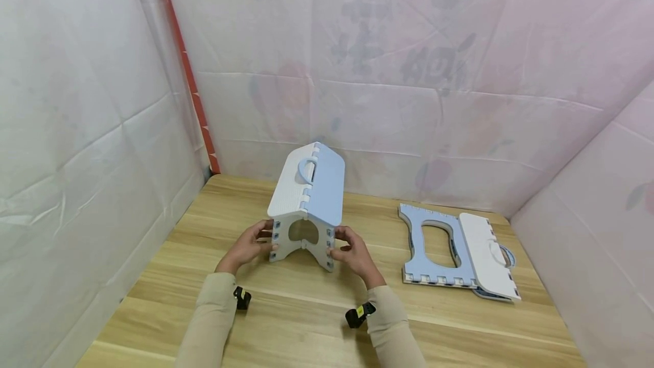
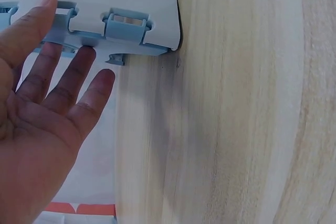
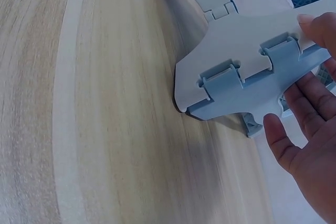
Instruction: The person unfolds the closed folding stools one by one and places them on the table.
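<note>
A white and light-blue folding stool (image 1: 306, 186) stands partly unfolded on the table, its two-part top peaked like a roof with a blue carry handle (image 1: 305, 170) along the ridge. Its front leg panel (image 1: 302, 238) is bent at a middle hinge. My left hand (image 1: 248, 246) holds the left leg edge, thumb (image 2: 32, 24) on the front panel and fingertips against the blue side. On the opposite edge my right hand (image 1: 356, 251) pinches the leg the same way, with its thumb (image 3: 318, 30) on the front panel and its little finger held away.
A second folding stool (image 1: 462, 254) lies folded flat to the right on the wooden table (image 1: 286, 322), its white panel and handle facing right. Pale printed sheets (image 1: 383, 72) hang behind and at both sides. A red strip (image 1: 189, 72) runs down the back left corner.
</note>
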`<control>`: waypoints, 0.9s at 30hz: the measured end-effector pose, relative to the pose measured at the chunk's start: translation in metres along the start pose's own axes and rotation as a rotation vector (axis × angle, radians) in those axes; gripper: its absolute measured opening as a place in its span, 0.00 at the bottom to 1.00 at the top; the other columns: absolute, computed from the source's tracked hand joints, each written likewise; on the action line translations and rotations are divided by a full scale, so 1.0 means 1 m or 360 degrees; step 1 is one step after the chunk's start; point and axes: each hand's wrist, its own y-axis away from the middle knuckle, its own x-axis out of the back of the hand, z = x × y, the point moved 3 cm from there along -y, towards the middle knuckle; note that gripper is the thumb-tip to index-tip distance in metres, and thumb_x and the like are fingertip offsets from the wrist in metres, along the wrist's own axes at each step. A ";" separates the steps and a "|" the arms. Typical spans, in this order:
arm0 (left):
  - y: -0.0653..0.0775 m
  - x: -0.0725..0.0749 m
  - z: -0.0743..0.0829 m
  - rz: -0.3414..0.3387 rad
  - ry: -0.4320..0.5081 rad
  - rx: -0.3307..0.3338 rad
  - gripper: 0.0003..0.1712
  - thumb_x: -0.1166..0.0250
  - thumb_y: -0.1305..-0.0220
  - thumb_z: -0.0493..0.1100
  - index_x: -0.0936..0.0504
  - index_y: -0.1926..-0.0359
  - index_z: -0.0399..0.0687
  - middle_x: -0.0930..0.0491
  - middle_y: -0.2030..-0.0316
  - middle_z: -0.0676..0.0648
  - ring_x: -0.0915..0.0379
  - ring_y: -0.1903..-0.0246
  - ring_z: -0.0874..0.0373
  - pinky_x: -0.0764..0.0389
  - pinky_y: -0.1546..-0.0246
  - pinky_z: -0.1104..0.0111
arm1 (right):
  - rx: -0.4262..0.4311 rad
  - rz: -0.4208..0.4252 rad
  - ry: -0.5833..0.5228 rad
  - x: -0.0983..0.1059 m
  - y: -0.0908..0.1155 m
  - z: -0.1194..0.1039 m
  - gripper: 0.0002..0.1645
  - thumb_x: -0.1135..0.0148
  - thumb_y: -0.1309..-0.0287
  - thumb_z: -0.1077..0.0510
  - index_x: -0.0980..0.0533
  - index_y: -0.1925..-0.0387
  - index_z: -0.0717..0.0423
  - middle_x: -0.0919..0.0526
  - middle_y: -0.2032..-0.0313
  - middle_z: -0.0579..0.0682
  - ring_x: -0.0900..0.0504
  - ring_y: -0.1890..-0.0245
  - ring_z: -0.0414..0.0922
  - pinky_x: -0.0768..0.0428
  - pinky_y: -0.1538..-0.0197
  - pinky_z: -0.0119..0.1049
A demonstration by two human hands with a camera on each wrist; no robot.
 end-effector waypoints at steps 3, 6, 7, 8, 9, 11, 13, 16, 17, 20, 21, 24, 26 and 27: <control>0.001 0.000 0.001 0.0006 -0.0015 0.0008 0.30 0.37 0.43 0.29 0.34 0.39 0.35 0.31 0.45 0.35 0.37 0.45 0.37 0.33 0.48 0.48 | -0.0013 -0.0001 -0.0016 -0.001 0.000 0.000 0.26 0.35 0.49 0.68 0.31 0.47 0.67 0.25 0.50 0.62 0.30 0.47 0.58 0.34 0.49 0.62; 0.000 0.000 -0.001 0.0015 -0.0046 0.0006 0.30 0.37 0.43 0.29 0.34 0.38 0.34 0.31 0.45 0.35 0.37 0.45 0.37 0.32 0.48 0.49 | -0.0011 0.0001 -0.0016 -0.002 0.000 -0.001 0.26 0.36 0.48 0.69 0.31 0.46 0.67 0.26 0.49 0.63 0.30 0.46 0.59 0.34 0.49 0.62; -0.001 -0.001 -0.003 0.0019 -0.0045 0.0010 0.30 0.37 0.43 0.29 0.34 0.38 0.34 0.31 0.45 0.35 0.37 0.45 0.37 0.32 0.48 0.49 | -0.0010 0.0004 -0.0015 -0.003 0.001 -0.002 0.26 0.37 0.48 0.69 0.31 0.46 0.67 0.26 0.49 0.63 0.31 0.46 0.59 0.34 0.49 0.62; -0.002 -0.001 -0.006 0.0023 -0.0049 0.0007 0.31 0.37 0.43 0.29 0.35 0.38 0.34 0.32 0.45 0.35 0.37 0.45 0.36 0.32 0.48 0.48 | -0.0005 0.0011 -0.0012 -0.003 0.001 -0.003 0.26 0.37 0.48 0.69 0.31 0.46 0.67 0.26 0.49 0.63 0.31 0.45 0.59 0.34 0.49 0.62; -0.003 -0.002 -0.009 0.0027 -0.0051 0.0002 0.31 0.37 0.42 0.29 0.35 0.38 0.34 0.32 0.44 0.35 0.37 0.45 0.36 0.32 0.48 0.48 | -0.0001 0.0018 -0.0011 -0.004 0.002 -0.004 0.26 0.37 0.48 0.69 0.31 0.46 0.68 0.26 0.49 0.64 0.31 0.45 0.60 0.34 0.49 0.62; -0.005 -0.003 -0.016 0.0045 -0.0060 -0.0012 0.32 0.37 0.42 0.29 0.36 0.37 0.34 0.33 0.44 0.34 0.37 0.44 0.36 0.33 0.48 0.48 | 0.0002 0.0034 -0.0002 -0.005 0.003 -0.005 0.27 0.37 0.47 0.69 0.31 0.45 0.68 0.27 0.48 0.64 0.32 0.44 0.61 0.34 0.49 0.62; -0.008 -0.004 -0.022 0.0073 -0.0058 -0.0021 0.32 0.37 0.43 0.29 0.36 0.37 0.36 0.33 0.43 0.35 0.37 0.44 0.36 0.33 0.47 0.48 | 0.0004 0.0052 -0.0003 -0.005 0.004 -0.007 0.27 0.37 0.47 0.69 0.32 0.44 0.69 0.27 0.47 0.64 0.32 0.44 0.61 0.34 0.48 0.62; -0.008 -0.006 -0.022 0.0135 -0.0104 -0.0034 0.32 0.37 0.43 0.29 0.35 0.37 0.37 0.32 0.44 0.36 0.36 0.45 0.38 0.32 0.47 0.49 | 0.0007 0.0089 0.0032 -0.006 0.005 -0.011 0.28 0.38 0.46 0.69 0.33 0.43 0.70 0.28 0.46 0.66 0.33 0.44 0.61 0.33 0.49 0.61; -0.008 -0.007 -0.020 0.0156 -0.0140 -0.0026 0.32 0.36 0.43 0.29 0.35 0.37 0.37 0.31 0.44 0.36 0.35 0.45 0.38 0.32 0.48 0.49 | 0.0002 0.0099 0.0054 -0.007 0.006 -0.012 0.29 0.38 0.46 0.69 0.33 0.42 0.70 0.29 0.46 0.66 0.33 0.44 0.62 0.33 0.49 0.61; -0.004 -0.012 -0.014 0.0222 -0.0286 0.0004 0.33 0.35 0.46 0.29 0.35 0.38 0.36 0.32 0.43 0.35 0.35 0.46 0.37 0.30 0.50 0.49 | -0.0012 0.0136 0.0136 -0.011 0.012 -0.021 0.30 0.39 0.45 0.68 0.35 0.41 0.72 0.31 0.45 0.69 0.34 0.43 0.65 0.33 0.49 0.62; -0.004 -0.014 -0.011 0.0249 -0.0335 0.0013 0.33 0.35 0.46 0.29 0.35 0.38 0.36 0.32 0.43 0.35 0.35 0.46 0.37 0.29 0.50 0.49 | -0.0012 0.0149 0.0160 -0.012 0.014 -0.025 0.30 0.40 0.44 0.68 0.36 0.40 0.72 0.32 0.44 0.70 0.35 0.43 0.65 0.34 0.49 0.62; -0.003 -0.019 -0.002 0.0333 -0.0429 -0.0023 0.33 0.35 0.48 0.29 0.35 0.40 0.33 0.32 0.45 0.34 0.35 0.47 0.35 0.29 0.52 0.48 | 0.0043 0.0179 0.0204 -0.015 0.016 -0.038 0.30 0.42 0.42 0.67 0.38 0.40 0.73 0.33 0.44 0.72 0.37 0.42 0.68 0.35 0.48 0.63; -0.003 -0.020 0.005 0.0395 -0.0425 -0.0060 0.34 0.34 0.48 0.30 0.36 0.39 0.34 0.32 0.45 0.33 0.35 0.47 0.34 0.30 0.51 0.46 | 0.0084 0.0217 0.0218 -0.015 0.016 -0.045 0.30 0.42 0.42 0.68 0.39 0.39 0.73 0.33 0.44 0.71 0.37 0.42 0.68 0.35 0.48 0.62; -0.003 -0.020 0.008 0.0425 -0.0430 -0.0081 0.35 0.34 0.47 0.31 0.36 0.38 0.34 0.33 0.45 0.33 0.35 0.47 0.34 0.30 0.51 0.46 | 0.0096 0.0236 0.0227 -0.015 0.017 -0.049 0.31 0.42 0.42 0.68 0.39 0.39 0.72 0.33 0.44 0.71 0.37 0.42 0.68 0.34 0.48 0.62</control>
